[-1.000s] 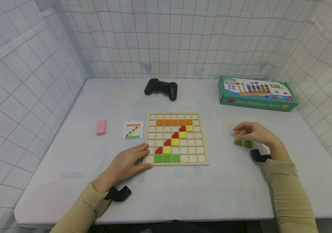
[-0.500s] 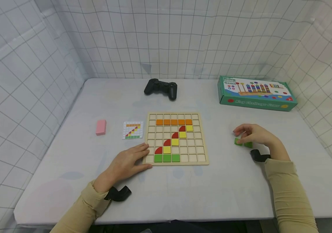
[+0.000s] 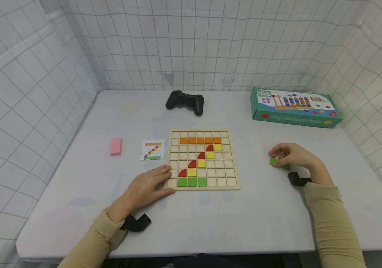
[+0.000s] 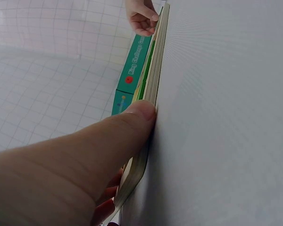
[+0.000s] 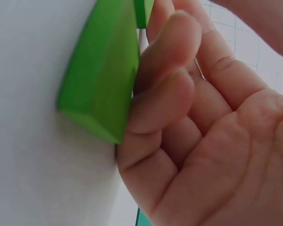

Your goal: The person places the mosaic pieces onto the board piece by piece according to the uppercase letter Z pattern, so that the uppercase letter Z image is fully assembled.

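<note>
In the head view my left hand (image 3: 147,188) rests at the lower left corner of a wooden grid board (image 3: 235,184). Its fingertips touch the left border, and its thumb (image 4: 125,127) presses against the front edge. Orange squares (image 3: 200,140), red quarter-circles (image 3: 201,155), yellow squares (image 3: 201,163) and three green squares (image 3: 192,181) lie in the board's cells. Off to the right, my right hand (image 3: 293,155) pinches a green block (image 3: 273,161) between thumb and fingers; the contact is partly hidden. A second green block (image 5: 101,75) lies beneath that hand.
A pattern card (image 3: 153,149) lies left of the board, with a pink block (image 3: 116,146) farther left. Behind the board sits a black game controller (image 3: 185,101). A green Ring Challenge Game box (image 3: 296,108) stands at the back right. Grid-patterned cloth walls surround the table.
My right hand has come down slightly, and its thumb and fingers have closed on the left green block. The left hand and the board have stayed still.
</note>
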A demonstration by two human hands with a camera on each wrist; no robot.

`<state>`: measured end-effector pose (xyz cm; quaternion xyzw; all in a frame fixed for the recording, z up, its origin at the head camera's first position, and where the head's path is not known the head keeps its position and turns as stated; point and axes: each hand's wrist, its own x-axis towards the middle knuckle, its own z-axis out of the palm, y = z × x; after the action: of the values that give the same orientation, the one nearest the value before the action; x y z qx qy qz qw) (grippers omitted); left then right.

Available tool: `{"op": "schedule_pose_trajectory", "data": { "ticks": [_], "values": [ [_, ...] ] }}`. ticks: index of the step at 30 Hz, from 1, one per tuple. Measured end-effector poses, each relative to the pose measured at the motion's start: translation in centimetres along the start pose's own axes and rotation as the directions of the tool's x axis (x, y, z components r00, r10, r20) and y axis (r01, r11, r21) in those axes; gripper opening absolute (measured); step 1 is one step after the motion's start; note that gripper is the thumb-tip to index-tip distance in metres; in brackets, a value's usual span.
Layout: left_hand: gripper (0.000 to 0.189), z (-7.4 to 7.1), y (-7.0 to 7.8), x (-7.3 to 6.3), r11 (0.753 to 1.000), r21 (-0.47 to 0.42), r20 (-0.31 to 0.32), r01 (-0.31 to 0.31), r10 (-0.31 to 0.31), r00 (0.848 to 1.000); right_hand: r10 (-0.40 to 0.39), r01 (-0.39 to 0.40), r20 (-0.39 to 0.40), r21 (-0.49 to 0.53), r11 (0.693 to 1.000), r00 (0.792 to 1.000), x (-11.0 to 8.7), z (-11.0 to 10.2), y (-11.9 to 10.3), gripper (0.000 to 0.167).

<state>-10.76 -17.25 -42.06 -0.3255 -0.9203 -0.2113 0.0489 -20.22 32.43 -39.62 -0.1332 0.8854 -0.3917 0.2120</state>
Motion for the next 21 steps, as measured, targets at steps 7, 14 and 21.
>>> {"op": "schedule_pose_trajectory", "data": {
  "ticks": [7, 14, 21],
  "values": [
    [0.060, 0.0, 0.0, -0.1, 1.000, 0.004, 0.003, -0.007, 0.007, 1.000, 0.013, -0.013, -0.009, -0.006, 1.000, 1.000, 0.1, 0.1, -0.5, 0.042],
    [0.061, 0.0, -0.1, -0.1, 1.000, 0.001, 0.002, -0.006, 0.006, 1.000, 0.021, -0.022, -0.019, -0.053, 0.998, 1.000, 0.6, 0.5, -1.0, 0.039],
    [0.061, 0.0, 0.0, 0.0, 1.000, 0.001, 0.005, -0.003, 0.003, 1.000, -0.012, 0.014, 0.025, -0.087, 0.996, 1.000, 1.7, 1.3, -2.0, 0.034]
  ]
}}
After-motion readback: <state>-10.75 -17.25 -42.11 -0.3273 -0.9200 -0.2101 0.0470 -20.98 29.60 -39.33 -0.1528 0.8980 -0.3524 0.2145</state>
